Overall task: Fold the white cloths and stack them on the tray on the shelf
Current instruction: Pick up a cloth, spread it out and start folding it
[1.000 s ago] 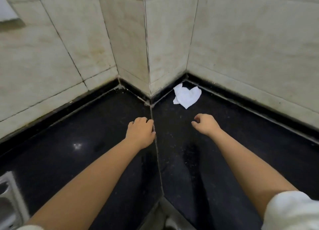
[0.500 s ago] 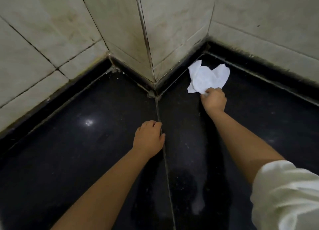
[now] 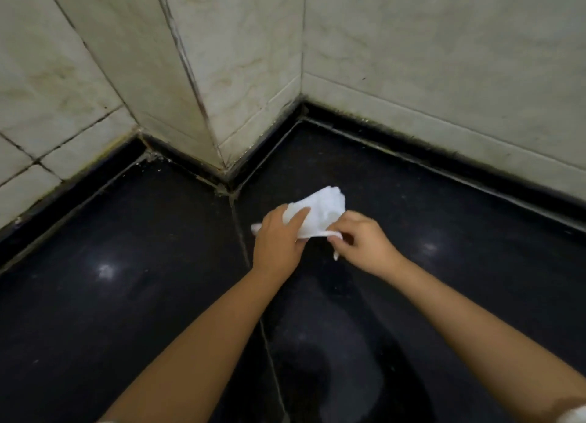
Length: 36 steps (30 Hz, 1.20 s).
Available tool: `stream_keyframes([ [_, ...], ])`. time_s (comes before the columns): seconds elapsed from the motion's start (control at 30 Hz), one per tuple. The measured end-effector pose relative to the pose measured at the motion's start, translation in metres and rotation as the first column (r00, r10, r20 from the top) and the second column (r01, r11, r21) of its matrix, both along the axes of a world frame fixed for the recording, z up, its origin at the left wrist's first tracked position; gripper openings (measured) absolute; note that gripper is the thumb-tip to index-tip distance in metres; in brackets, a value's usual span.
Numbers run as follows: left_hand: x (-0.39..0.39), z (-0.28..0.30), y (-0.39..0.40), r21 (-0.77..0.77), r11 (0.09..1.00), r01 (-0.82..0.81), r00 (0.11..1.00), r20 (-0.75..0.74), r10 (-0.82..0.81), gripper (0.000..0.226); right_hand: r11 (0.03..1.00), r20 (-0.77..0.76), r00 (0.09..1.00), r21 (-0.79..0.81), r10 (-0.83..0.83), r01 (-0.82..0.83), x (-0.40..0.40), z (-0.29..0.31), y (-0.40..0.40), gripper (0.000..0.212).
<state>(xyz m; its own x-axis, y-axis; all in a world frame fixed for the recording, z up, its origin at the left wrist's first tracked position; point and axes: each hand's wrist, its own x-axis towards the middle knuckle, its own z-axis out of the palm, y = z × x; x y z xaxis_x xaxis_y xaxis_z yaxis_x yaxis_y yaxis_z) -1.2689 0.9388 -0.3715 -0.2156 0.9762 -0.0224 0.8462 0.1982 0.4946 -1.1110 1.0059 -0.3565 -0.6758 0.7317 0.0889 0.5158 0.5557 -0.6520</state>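
A crumpled white cloth is held above the black stone counter, near the middle of the view. My left hand grips its left side with the thumb laid over the fabric. My right hand pinches the lower right edge, where a thin strip of cloth runs between the fingers. Both forearms reach in from the bottom of the frame. No tray or shelf is in view.
Pale marble-tiled walls enclose the counter at the back, with a jutting wall corner just behind the cloth. A seam runs down the dark counter under my left wrist.
My right hand has lifted the cloth from the corner and drawn it toward me. My left hand has come over and taken hold of the cloth too.
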Motion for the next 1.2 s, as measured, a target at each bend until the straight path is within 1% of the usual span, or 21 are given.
stream_keyframes([
  [0.07,0.017,-0.003,-0.013,0.098,0.992,0.076,0.997,-0.038,-0.073,0.020,1.000,0.042,0.999,-0.028,-0.006,0.007,0.029,0.011,-0.028,0.012],
  [0.1,0.024,0.001,-0.021,0.090,0.987,0.131,0.991,-0.040,-0.128,0.017,0.999,0.068,0.997,-0.036,-0.039,0.041,0.044,0.017,-0.040,0.013],
  [0.17,0.040,0.011,-0.036,0.002,0.953,0.303,0.953,-0.009,-0.303,0.028,0.991,0.118,0.984,-0.003,-0.136,0.137,0.074,0.027,-0.059,0.019],
  [0.2,0.046,0.016,-0.044,-0.033,0.918,0.394,0.917,-0.057,-0.396,0.029,0.984,0.150,0.972,0.026,-0.180,0.178,0.091,0.032,-0.067,0.020],
  [0.23,0.051,0.023,-0.050,-0.023,0.881,0.473,0.872,-0.129,-0.471,0.029,0.977,0.183,0.960,0.048,-0.213,0.208,0.106,0.038,-0.074,0.020],
  [0.27,0.056,0.029,-0.053,0.050,0.842,0.537,0.832,-0.195,-0.519,0.030,0.971,0.209,0.948,0.067,-0.240,0.231,0.122,0.044,-0.080,0.020],
  [0.3,0.062,0.036,-0.057,0.067,0.805,0.590,0.795,-0.220,-0.565,0.034,0.963,0.233,0.935,0.088,-0.269,0.255,0.137,0.051,-0.086,0.020],
  [0.4,0.080,0.059,-0.051,0.074,0.767,0.637,0.759,-0.230,-0.609,0.063,0.922,0.275,0.886,0.208,-0.374,0.325,0.177,0.076,-0.090,0.019],
  [0.43,0.089,0.071,-0.044,0.077,0.768,0.636,0.759,-0.243,-0.604,0.067,0.900,0.279,0.866,0.260,-0.416,0.349,0.186,0.086,-0.087,0.018],
  [0.47,0.097,0.082,-0.036,0.118,0.775,0.621,0.771,-0.272,-0.576,0.062,0.869,0.275,0.840,0.315,-0.467,0.381,0.195,0.097,-0.084,0.017],
  [0.5,0.107,0.094,-0.027,0.166,0.789,0.591,0.795,-0.284,-0.536,0.052,0.825,0.250,0.809,0.367,-0.533,0.430,0.202,0.110,-0.082,0.017],
  [0.57,0.127,0.124,-0.015,0.302,0.795,0.526,0.848,-0.260,-0.463,0.043,0.703,0.119,0.735,0.425,-0.668,0.570,0.218,0.138,-0.081,0.019],
  [0.67,0.153,0.153,-0.006,0.461,0.714,0.527,0.849,-0.244,-0.468,0.038,0.554,-0.068,0.634,0.421,-0.770,0.718,0.246,0.168,-0.098,0.025],
  [0.73,0.164,0.158,-0.014,0.502,0.634,0.588,0.804,-0.273,-0.529,0.037,0.536,-0.117,0.636,0.435,-0.763,0.723,0.264,0.172,-0.121,0.024],
  [0.8,0.170,0.149,-0.025,0.455,0.556,0.696,0.712,-0.331,-0.620,0.042,0.566,-0.087,0.676,0.475,-0.732,0.674,0.280,0.161,-0.148,0.020],
  [0.87,0.171,0.124,-0.037,0.343,0.520,0.782,0.622,-0.375,-0.688,0.045,0.673,0.041,0.741,0.453,-0.670,0.584,0.294,0.137,-0.174,0.017],
  [0.93,0.172,0.092,-0.053,0.220,0.538,0.814,0.580,-0.375,-0.724,0.040,0.783,0.190,0.779,0.349,-0.598,0.515,0.306,0.105,-0.198,0.015],
  [1.0,0.174,0.062,-0.072,0.120,0.560,0.819,0.566,-0.318,-0.760,0.026,0.851,0.313,0.792,0.206,-0.525,0.482,0.313,0.071,-0.220,0.011],
  [1.07,0.176,0.032,-0.090,-0.017,0.552,0.834,0.531,-0.254,-0.809,0.026,0.876,0.398,0.795,0.054,-0.459,0.479,0.317,0.045,-0.239,0.014],
  [1.13,0.177,0.011,-0.105,-0.218,0.514,0.830,0.472,-0.219,-0.854,0.026,0.865,0.461,0.792,-0.095,-0.400,0.492,0.320,0.028,-0.251,0.018],
  [1.2,0.179,-0.004,-0.114,-0.308,0.486,0.818,0.455,-0.170,-0.874,0.026,0.832,0.507,0.787,-0.217,-0.351,0.511,0.327,0.018,-0.253,0.021],
])
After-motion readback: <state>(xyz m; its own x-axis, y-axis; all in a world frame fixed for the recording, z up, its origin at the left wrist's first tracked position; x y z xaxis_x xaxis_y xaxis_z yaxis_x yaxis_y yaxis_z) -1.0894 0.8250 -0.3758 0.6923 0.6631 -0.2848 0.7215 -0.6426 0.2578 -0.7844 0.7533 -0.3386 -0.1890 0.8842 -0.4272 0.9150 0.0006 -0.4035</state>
